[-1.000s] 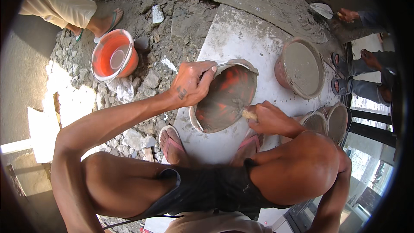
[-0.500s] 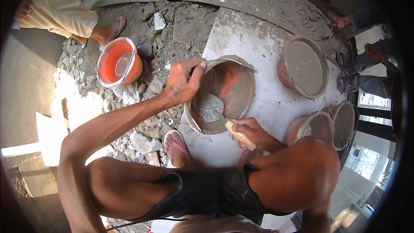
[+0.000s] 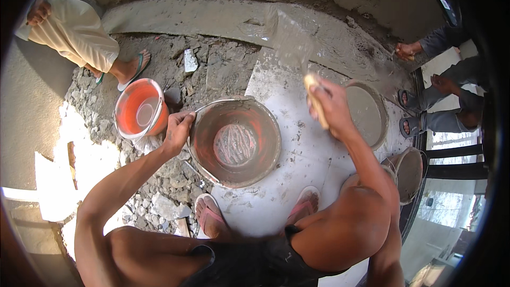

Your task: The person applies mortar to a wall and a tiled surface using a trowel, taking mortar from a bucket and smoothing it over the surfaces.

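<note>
A mortar-smeared bucket (image 3: 268, 141) stands upright before me on the pale slab, its inside streaked grey over orange, with scraped traces on the bottom. My left hand (image 3: 180, 129) is closed on the bucket's wire handle at the left rim. My right hand (image 3: 333, 107) grips the wooden handle of a trowel (image 3: 314, 98). The trowel's blade, blurred by motion, is over the wet strip of mortar (image 3: 340, 42) beyond the slab. Beside my right hand stands a bucket full of grey mortar (image 3: 372, 109), partly hidden by my forearm.
An orange bucket (image 3: 125, 114) stands on rubble (image 3: 164, 180) at left, near a person in pale trousers (image 3: 79, 29). At right, another person's hand (image 3: 408, 51) holds a tool by the mortar; sandalled feet (image 3: 409, 125) are close by. More buckets (image 3: 410, 175) stand lower right.
My right hand has lifted the trowel out of the bucket and swung it forward to the mortar strip. The bucket, tilted before, now stands upright, farther left, with my left hand still on it.
</note>
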Motion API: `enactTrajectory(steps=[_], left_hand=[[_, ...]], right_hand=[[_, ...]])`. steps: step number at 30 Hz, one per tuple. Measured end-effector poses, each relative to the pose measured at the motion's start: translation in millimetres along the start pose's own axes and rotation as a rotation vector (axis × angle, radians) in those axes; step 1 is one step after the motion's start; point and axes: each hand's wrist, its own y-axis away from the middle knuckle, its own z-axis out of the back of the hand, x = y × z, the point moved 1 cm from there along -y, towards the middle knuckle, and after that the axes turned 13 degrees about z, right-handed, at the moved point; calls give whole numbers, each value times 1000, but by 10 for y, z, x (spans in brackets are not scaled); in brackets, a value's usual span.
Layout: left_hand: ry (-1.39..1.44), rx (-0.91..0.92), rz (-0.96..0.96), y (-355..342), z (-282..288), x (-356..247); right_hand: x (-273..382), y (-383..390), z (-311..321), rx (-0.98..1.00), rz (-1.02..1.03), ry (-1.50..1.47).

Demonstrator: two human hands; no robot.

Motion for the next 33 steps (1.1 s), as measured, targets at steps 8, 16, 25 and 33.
enactTrajectory(steps=[8,16,25,33], left_hand=[[28,60,2,-8,-99,-8],[-42,87,-35,64,-171,-212],[-242,128,-299,72,-718,-561],[-384,14,-313,263,-859,-779]], right_hand=[[-400,-1716,338,-174,378,1182],[410,508,235,116,354,765],[203,1071,-163,867,79,1200],[184,1189,-124,1032,61,1157]])
